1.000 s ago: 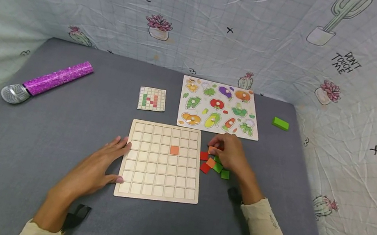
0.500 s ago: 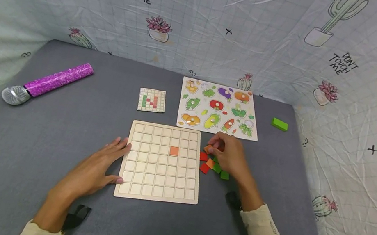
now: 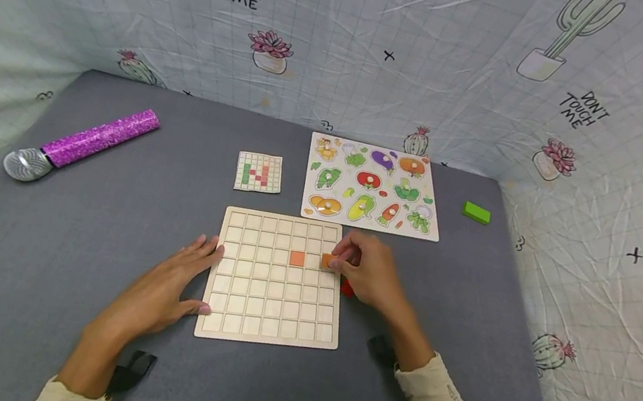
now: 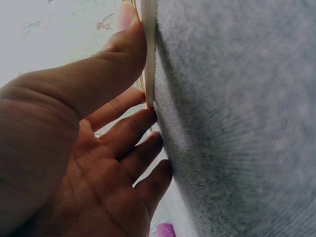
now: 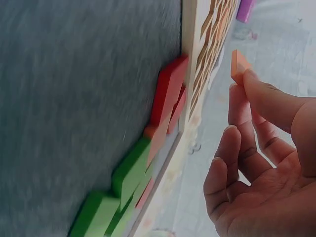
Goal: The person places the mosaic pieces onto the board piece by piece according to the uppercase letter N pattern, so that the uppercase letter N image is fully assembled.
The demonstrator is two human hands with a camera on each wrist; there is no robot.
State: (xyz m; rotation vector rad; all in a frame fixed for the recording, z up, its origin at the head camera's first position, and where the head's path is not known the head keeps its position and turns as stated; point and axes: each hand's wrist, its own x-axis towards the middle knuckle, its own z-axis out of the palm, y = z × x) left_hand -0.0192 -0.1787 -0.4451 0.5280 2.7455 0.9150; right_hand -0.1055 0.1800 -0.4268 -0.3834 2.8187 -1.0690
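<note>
A wooden grid board (image 3: pixel 256 287) lies on the grey table, with one orange tile (image 3: pixel 297 258) set in a square right of its middle column. My left hand (image 3: pixel 159 294) rests along the board's left side, fingers spread; in the left wrist view its thumb and fingertips are right at the board's edge (image 4: pixel 151 59). Between thumb and finger my right hand (image 3: pixel 372 271) pinches another orange tile (image 5: pixel 239 68), raised over the board's right columns. Below that hand, beside the board, lie red tiles (image 5: pixel 168 94) and green tiles (image 5: pixel 131 165), mostly hidden from the head view.
Behind the board sits a small pattern card (image 3: pixel 259 173) with coloured squares. A vegetable puzzle board (image 3: pixel 374 188) lies at the back, a green block (image 3: pixel 476 213) to its right. On the far left is a purple glittery microphone (image 3: pixel 99 136). Printed cloth (image 3: pixel 335 40) hangs behind the table.
My right hand has lifted an orange tile from the pile and carried it left, over the board's right columns. The left hand has stayed at the board's left edge.
</note>
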